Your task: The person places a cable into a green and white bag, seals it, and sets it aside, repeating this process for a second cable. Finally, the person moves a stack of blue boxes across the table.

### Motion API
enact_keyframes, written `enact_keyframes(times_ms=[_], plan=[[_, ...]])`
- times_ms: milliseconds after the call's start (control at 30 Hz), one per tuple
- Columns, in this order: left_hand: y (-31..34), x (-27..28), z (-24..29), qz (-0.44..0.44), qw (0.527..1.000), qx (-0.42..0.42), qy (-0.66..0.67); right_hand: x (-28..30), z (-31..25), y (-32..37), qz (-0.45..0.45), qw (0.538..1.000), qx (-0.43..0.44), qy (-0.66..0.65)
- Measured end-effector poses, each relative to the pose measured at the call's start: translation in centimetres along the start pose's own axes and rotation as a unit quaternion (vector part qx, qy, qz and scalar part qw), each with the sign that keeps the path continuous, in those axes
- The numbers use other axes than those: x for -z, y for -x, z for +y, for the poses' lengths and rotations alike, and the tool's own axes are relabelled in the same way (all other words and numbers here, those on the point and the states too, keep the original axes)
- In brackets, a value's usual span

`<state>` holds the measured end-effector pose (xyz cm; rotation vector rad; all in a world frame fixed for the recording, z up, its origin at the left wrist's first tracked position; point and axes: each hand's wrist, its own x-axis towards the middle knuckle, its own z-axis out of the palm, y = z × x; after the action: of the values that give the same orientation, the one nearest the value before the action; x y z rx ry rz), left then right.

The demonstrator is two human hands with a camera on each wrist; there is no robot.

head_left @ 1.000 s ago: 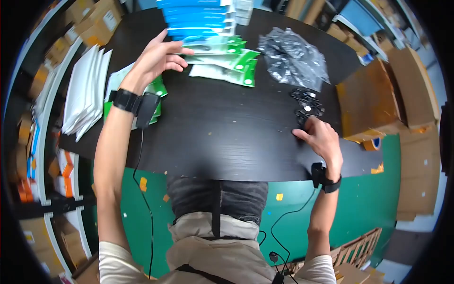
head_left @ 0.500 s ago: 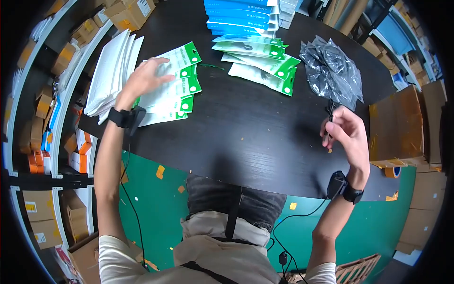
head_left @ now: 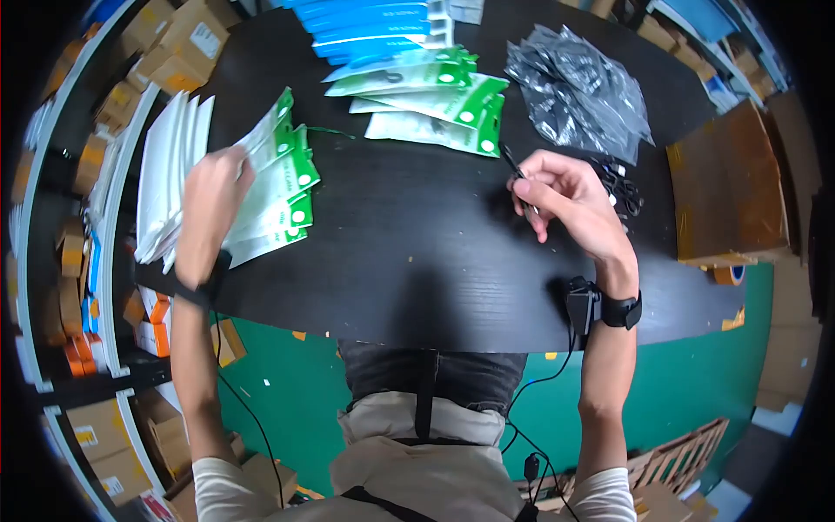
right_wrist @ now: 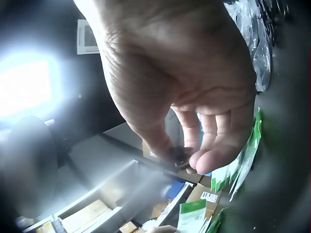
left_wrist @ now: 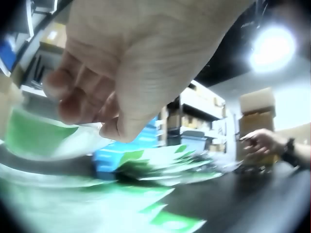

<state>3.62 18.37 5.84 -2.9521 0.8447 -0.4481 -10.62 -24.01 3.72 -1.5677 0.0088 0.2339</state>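
Note:
In the head view the left hand [head_left: 214, 196] pinches the top green-and-white packet [head_left: 268, 130] of a fanned pile at the left; the left wrist view shows that packet [left_wrist: 43, 133] lifted over the others. My right hand [head_left: 570, 196] holds a small black item [head_left: 513, 163], seemingly a bundled cable, between thumb and fingers above the table. In the right wrist view the thumb and fingertips close on this dark item [right_wrist: 182, 158]. Right of the hand lie more black cables [head_left: 622, 187] on the table. A second pile of green-and-white packets [head_left: 435, 130] sits at the middle back.
White padded envelopes [head_left: 165, 178] stand left of the packets. Blue boxes [head_left: 374, 26] are stacked at the back, a crumpled grey plastic bag [head_left: 578, 91] lies back right, and a cardboard box [head_left: 726, 187] stands at the right with a tape roll [head_left: 729, 275] by it.
The left hand has gone from the middle packets to the left pile and raised a packet there. The right hand has picked a black item from the cables and moved it left.

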Motion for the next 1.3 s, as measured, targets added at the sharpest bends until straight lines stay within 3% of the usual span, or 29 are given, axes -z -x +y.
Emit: enact_keyframes(times_ms=[33,100,167,267,333,433,533,633,700,1100,1300], plan=[[1.3,2.0,2.1,0.042,0.998,-0.030,0.042,-0.3,-0.2,0.1,0.006,1.000,-0.005,-0.018],[3.8,5.3,7.6,0.015,0.997,-0.004,0.076,-1.0,-0.7,0.1,0.014,0.999,-0.011,-0.049],[5.6,5.4,11.5,0.013,0.992,-0.071,0.101,-2.0,-1.0,0.0,0.017,0.997,-0.028,-0.072],[6.5,2.7,16.2,-0.015,0.979,-0.161,0.121,-2.4,-0.5,-0.3,0.008,0.992,-0.053,-0.111],[6.2,0.6,18.3,-0.016,0.973,-0.188,0.135,-1.6,1.4,-0.9,-0.014,0.997,-0.068,-0.029],[4.9,-0.5,19.2,-0.090,0.949,-0.239,0.186,-0.8,2.2,-1.3,-0.028,0.997,-0.064,0.020],[2.0,-1.2,19.0,-0.091,0.930,-0.221,0.279,-0.8,2.1,-1.3,-0.040,0.997,-0.046,0.040],[-0.5,-1.8,19.3,-0.085,0.912,-0.189,0.353,-1.3,1.0,-0.7,-0.056,0.993,-0.035,-0.094],[-2.0,-2.2,19.9,-0.080,0.894,-0.160,0.412,-1.3,0.9,-0.7,-0.056,0.992,-0.033,-0.109],[-5.1,-4.0,20.2,-0.155,0.864,-0.069,0.474,-1.1,1.1,-0.7,-0.049,0.991,-0.033,-0.122],[-5.3,-3.3,20.0,-0.175,0.880,-0.066,0.437,-1.3,0.9,-0.5,-0.069,0.989,-0.034,-0.128]])
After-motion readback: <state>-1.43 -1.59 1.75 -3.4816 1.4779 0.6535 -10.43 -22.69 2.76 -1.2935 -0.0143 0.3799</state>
